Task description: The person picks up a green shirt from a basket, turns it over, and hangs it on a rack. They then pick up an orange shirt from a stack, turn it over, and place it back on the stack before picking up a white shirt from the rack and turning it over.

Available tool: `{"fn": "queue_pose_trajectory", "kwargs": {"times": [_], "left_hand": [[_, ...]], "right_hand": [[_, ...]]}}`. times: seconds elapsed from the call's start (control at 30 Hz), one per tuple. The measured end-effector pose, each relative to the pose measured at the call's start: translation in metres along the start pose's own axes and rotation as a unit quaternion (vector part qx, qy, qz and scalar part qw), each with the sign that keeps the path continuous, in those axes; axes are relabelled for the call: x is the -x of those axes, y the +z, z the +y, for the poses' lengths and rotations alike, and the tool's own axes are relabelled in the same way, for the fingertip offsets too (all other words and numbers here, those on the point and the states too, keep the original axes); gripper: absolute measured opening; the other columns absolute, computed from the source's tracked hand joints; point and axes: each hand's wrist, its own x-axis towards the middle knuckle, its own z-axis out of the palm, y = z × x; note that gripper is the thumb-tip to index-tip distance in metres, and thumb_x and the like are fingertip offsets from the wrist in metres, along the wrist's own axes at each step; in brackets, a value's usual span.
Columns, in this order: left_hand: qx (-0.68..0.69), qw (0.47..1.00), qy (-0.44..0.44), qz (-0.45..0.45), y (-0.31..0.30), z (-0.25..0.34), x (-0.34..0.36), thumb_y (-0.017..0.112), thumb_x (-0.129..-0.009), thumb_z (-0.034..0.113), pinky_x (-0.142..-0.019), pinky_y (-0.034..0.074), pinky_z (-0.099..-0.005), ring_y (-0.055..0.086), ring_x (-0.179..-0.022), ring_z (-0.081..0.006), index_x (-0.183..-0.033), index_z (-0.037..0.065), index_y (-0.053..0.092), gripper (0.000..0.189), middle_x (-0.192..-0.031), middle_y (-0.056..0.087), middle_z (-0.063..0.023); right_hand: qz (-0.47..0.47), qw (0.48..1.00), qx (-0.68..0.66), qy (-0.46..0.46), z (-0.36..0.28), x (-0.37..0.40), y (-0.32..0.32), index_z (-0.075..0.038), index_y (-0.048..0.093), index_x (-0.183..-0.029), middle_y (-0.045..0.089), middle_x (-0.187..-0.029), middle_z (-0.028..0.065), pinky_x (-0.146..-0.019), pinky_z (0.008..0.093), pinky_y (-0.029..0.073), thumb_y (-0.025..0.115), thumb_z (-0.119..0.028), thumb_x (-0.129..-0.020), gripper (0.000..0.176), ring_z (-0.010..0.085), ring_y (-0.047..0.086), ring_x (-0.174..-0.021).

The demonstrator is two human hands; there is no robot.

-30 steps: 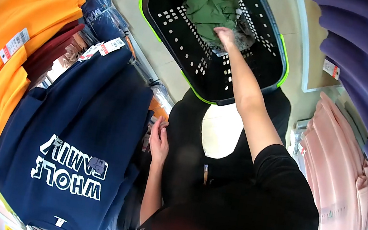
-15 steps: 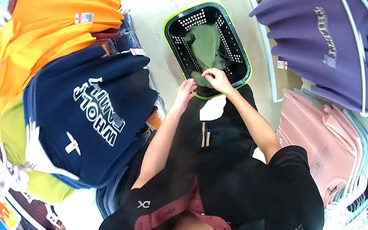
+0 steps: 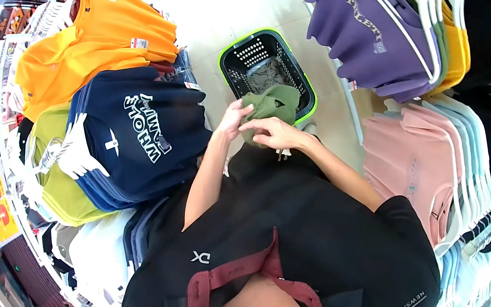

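An olive-green cap (image 3: pixel 279 102) with a small dark mark on its front is held up in front of my body, above the near end of the shopping basket. My left hand (image 3: pixel 235 118) grips its left edge between thumb and fingers. From the right, my right hand (image 3: pixel 274 133) lies across the cap's near part, index finger reaching toward my left hand, the other fingers curled on the cap. Below on the floor, the black shopping basket (image 3: pixel 227 60) with a lime-green rim contains a dark item in clear plastic (image 3: pixel 264 74).
On the left hang orange shirts (image 3: pixel 115 20), navy shirts (image 3: pixel 134 126) with white lettering and yellow-green shirts (image 3: pixel 63 189). Purple shirts (image 3: pixel 366 38) and pink shirts (image 3: pixel 415 155) hang on the right. A pale tiled floor (image 3: pixel 212 0) runs between the racks.
The cap has come up out of the basket toward my body, now in both hands. My view has shifted, and the packaged item in the basket shows more fully.
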Motion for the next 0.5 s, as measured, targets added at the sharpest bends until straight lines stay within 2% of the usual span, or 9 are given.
{"fn": "queue_pose_trajectory", "kwargs": {"times": [0.03,0.07,0.13,0.2,0.27,0.3,0.33,0.4,0.5], "left_hand": [[-0.015,0.999,0.036,-0.014,0.009,0.011,0.011,0.057,-0.098,0.006,-0.091,0.054,-0.034,0.066,-0.102,-0.0184,-0.119,0.0,0.06,0.022,-0.114,0.068,-0.0095],[-0.001,0.998,0.063,-0.01,0.022,0.024,0.022,0.059,-0.098,0.008,-0.09,0.055,-0.0342,0.067,-0.099,-0.0184,-0.118,0.0,0.061,0.022,-0.111,0.069,-0.0088],[0.014,0.994,0.103,-0.025,0.043,0.051,0.047,0.061,-0.097,0.009,-0.088,0.055,-0.0338,0.068,-0.096,-0.0177,-0.117,0.0,0.062,0.022,-0.108,0.07,-0.0083],[0.024,0.987,0.155,-0.041,0.056,0.069,0.068,0.063,-0.095,0.01,-0.086,0.056,-0.0326,0.069,-0.093,-0.0168,-0.116,0.0,0.062,0.023,-0.107,0.071,-0.0083],[0.025,0.979,0.194,-0.049,0.072,0.087,0.09,0.066,-0.093,0.01,-0.084,0.055,-0.0318,0.068,-0.092,-0.0169,-0.117,-0.001,0.063,0.026,-0.107,0.071,-0.0083],[0.029,0.976,0.207,-0.058,0.08,0.096,0.1,0.067,-0.093,0.01,-0.084,0.055,-0.0319,0.068,-0.092,-0.017,-0.117,-0.001,0.063,0.027,-0.108,0.071,-0.0085],[0.032,0.973,0.218,-0.067,0.084,0.101,0.109,0.068,-0.092,0.01,-0.085,0.055,-0.0319,0.068,-0.092,-0.0171,-0.117,-0.001,0.063,0.028,-0.108,0.071,-0.0087],[0.021,0.968,0.231,-0.094,0.088,0.11,0.118,0.07,-0.091,0.01,-0.085,0.055,-0.0321,0.068,-0.093,-0.0179,-0.118,-0.002,0.063,0.031,-0.109,0.071,-0.0093],[0.027,0.962,0.256,-0.094,0.1,0.121,0.128,0.071,-0.09,0.011,-0.086,0.056,-0.0341,0.069,-0.095,-0.0209,-0.118,-0.001,0.063,0.032,-0.111,0.07,-0.011]], "right_hand": [[0.037,0.996,-0.02,-0.083,0.005,0.014,-0.004,-0.012,0.062,-0.129,0.07,-0.097,0.0082,-0.08,0.0297,0.053,0.062,-0.009,-0.09,0.039,0.0135,0.065,-0.084],[0.042,0.99,-0.085,-0.105,-0.005,0.027,-0.017,-0.007,0.062,-0.128,0.07,-0.1,0.0054,-0.083,0.0289,0.052,0.06,-0.006,-0.092,0.036,0.0126,0.065,-0.088],[0.106,0.973,-0.193,-0.07,-0.011,0.057,-0.049,-0.003,0.061,-0.127,0.07,-0.102,0.0049,-0.085,0.0282,0.051,0.059,-0.004,-0.093,0.033,0.0113,0.063,-0.094],[0.223,0.959,-0.114,-0.136,0.015,0.071,-0.076,-0.003,0.06,-0.127,0.07,-0.107,0.0071,-0.088,0.0289,0.051,0.06,-0.006,-0.093,0.034,0.0124,0.063,-0.099],[0.303,0.946,-0.02,-0.117,0.019,0.077,-0.088,-0.003,0.059,-0.128,0.068,-0.114,0.0083,-0.092,0.0296,0.052,0.061,-0.009,-0.093,0.036,0.0137,0.063,-0.106],[0.311,0.946,0.007,-0.089,0.006,0.077,-0.087,-0.003,0.055,-0.133,0.064,-0.122,0.0116,-0.098,0.0333,0.05,0.064,-0.013,-0.092,0.042,0.0189,0.062,-0.114],[0.31,0.946,0.009,-0.095,-0.004,0.073,-0.086,-0.003,0.055,-0.133,0.064,-0.122,0.0116,-0.098,0.0333,0.05,0.064,-0.013,-0.092,0.042,0.0189,0.062,-0.114],[0.305,0.937,0.096,-0.138,-0.024,0.061,-0.079,-0.003,0.05,-0.137,0.06,-0.13,0.0153,-0.103,0.0365,0.047,0.065,-0.015,-0.092,0.048,0.0242,0.058,-0.121],[0.264,0.942,0.117,-0.171,-0.048,0.049,-0.067,-0.001,0.046,-0.14,0.054,-0.136,0.0187,-0.109,0.0381,0.042,0.068,-0.015,-0.089,0.057,0.0302,0.053,-0.127]]}}
